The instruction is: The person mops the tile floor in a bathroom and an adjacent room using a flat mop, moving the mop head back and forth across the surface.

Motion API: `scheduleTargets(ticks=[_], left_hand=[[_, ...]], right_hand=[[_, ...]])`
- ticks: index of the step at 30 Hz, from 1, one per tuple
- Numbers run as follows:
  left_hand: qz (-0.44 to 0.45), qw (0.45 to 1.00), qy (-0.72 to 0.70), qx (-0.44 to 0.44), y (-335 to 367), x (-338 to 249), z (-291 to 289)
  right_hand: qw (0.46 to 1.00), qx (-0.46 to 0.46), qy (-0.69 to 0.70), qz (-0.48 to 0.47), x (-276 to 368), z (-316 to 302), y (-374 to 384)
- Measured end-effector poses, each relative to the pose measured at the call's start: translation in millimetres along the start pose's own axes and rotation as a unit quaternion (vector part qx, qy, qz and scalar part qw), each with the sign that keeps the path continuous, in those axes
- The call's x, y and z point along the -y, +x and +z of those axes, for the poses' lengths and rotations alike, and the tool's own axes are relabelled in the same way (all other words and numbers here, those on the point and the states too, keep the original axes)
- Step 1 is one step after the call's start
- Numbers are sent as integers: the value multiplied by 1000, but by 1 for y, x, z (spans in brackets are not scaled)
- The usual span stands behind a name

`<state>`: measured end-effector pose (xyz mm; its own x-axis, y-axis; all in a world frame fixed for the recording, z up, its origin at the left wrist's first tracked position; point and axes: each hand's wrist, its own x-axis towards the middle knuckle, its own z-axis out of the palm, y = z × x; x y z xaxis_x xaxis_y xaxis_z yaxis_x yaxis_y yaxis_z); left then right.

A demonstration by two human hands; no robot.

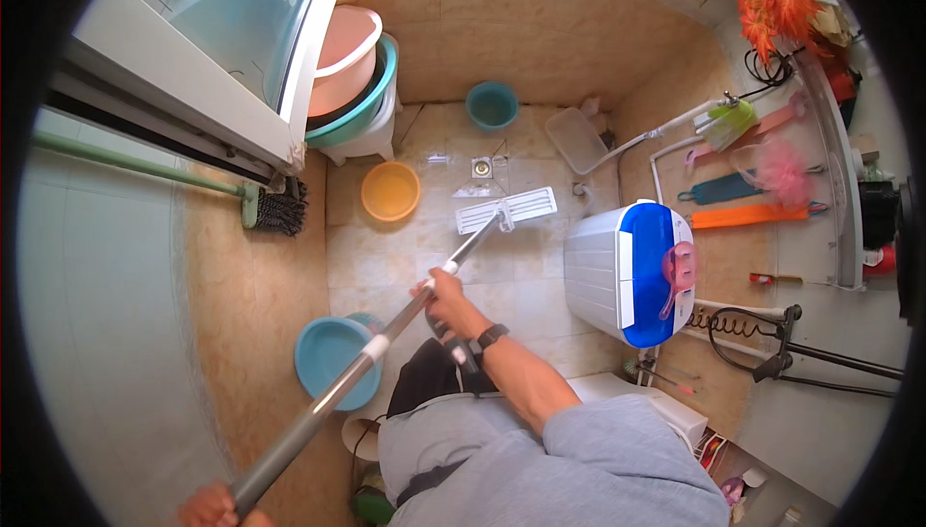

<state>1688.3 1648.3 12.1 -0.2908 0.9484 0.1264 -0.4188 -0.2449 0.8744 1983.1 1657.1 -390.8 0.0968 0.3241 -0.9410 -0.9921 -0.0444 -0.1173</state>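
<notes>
A pale tiled floor (386, 281) is spreading below the person, and a white washing machine (593, 267) with a blue top is standing on it at the right. The mop (403, 315) is running slantwise from the lower left toward the middle of the floor, its long grey pole (318, 413) passing over a blue tub (338, 358). The white mop head (531, 205) is lying across the far end, between an orange basin (391, 191) and the washing machine; whether it is pressing on the tiles, I cannot tell. The right hand (446, 297) is wrapping around the pole just above a white collar (450, 267), and the left hand (220, 508), slightly blurred, is closing around the upper end. The pole is looking stiff, smooth and probably light, though its length is likely making the head swing; wet palms could be slipping on it. Wide-spaced holds are suiting it best, one high and one low, keeping off the joint (503, 214), which is seeming the weakest part.
</notes>
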Motion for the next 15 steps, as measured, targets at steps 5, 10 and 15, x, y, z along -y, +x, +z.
scheduleTargets(ticks=[5, 10, 15], left_hand=[[-23, 1000, 10, -17, -2, 51, 18], [-52, 994, -34, 89, 19, 45, 4], [-1, 996, 70, -63, 1, 51, 18]], right_hand=[[995, 69, -21, 65, -33, 44, -62], [994, 70, -44, 73, -31, 53, -68], [995, 23, -90, 28, -32, 59, -71]])
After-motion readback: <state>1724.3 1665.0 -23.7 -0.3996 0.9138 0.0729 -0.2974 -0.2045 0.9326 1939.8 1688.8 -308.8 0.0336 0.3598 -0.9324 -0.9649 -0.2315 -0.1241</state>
